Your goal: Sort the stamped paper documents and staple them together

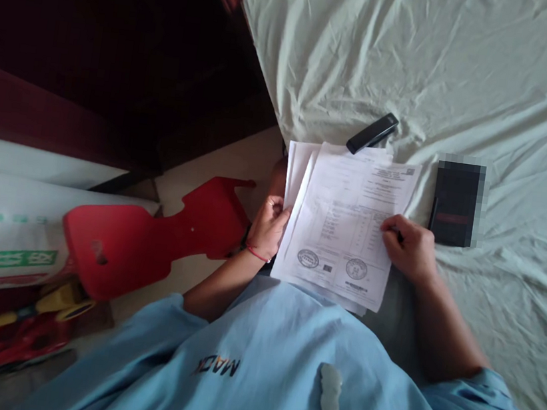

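Note:
Several loose printed papers (344, 207) lie in an uneven stack over my lap and the edge of the bed. Two round stamps and small print show on the top sheet. My left hand (269, 226) is closed on the left edge of the papers, thumb on top. At the right edge, my right hand (409, 248) pinches the sheets between curled fingers and thumb. A black stapler (372, 133) lies at a slant against the top edge of the stack, on the sheet.
A black, partly pixelated flat object (456, 205) lies right of the papers on the wrinkled pale bedsheet (472, 76). On the left are a red plastic seat-like piece (158, 237), a white printed bag (3, 230), a red-and-yellow toy-like object (16, 322) and dark furniture (98, 41).

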### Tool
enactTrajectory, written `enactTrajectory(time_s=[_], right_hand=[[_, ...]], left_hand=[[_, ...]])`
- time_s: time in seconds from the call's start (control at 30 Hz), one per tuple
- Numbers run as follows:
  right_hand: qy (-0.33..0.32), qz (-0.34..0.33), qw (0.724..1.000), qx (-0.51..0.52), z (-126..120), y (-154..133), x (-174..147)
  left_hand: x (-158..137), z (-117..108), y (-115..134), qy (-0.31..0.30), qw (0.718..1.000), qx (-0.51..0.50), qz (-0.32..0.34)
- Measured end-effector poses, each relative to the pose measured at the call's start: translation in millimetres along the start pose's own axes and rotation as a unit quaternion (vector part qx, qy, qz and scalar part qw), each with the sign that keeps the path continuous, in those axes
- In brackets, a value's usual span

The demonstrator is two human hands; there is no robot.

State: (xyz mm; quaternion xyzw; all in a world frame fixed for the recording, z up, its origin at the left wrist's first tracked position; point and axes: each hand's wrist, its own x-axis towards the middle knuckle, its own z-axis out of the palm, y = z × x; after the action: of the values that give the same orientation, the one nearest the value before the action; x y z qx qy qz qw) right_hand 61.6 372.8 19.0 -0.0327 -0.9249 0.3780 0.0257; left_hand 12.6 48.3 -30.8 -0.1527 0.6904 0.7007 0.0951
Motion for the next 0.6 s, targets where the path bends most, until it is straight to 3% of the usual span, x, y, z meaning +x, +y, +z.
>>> enactTrajectory(time_s=[0.17,0.3,0.6], right_hand=[[-0.028,-0.003,1.0,0.006,-5,2,2],[-0.024,-0.002,1.0,-0.004,-5,0,2],[-0.025,-0.003,1.0,-0.006,-3,1,1]], left_hand=[[3,-1,1,-0.006,0.995,0.054,0.082],[0,-1,9,-0.021,0.99,0.123,0.063],[-8,3,25,-0.074,0.994,0.083,0.019]])
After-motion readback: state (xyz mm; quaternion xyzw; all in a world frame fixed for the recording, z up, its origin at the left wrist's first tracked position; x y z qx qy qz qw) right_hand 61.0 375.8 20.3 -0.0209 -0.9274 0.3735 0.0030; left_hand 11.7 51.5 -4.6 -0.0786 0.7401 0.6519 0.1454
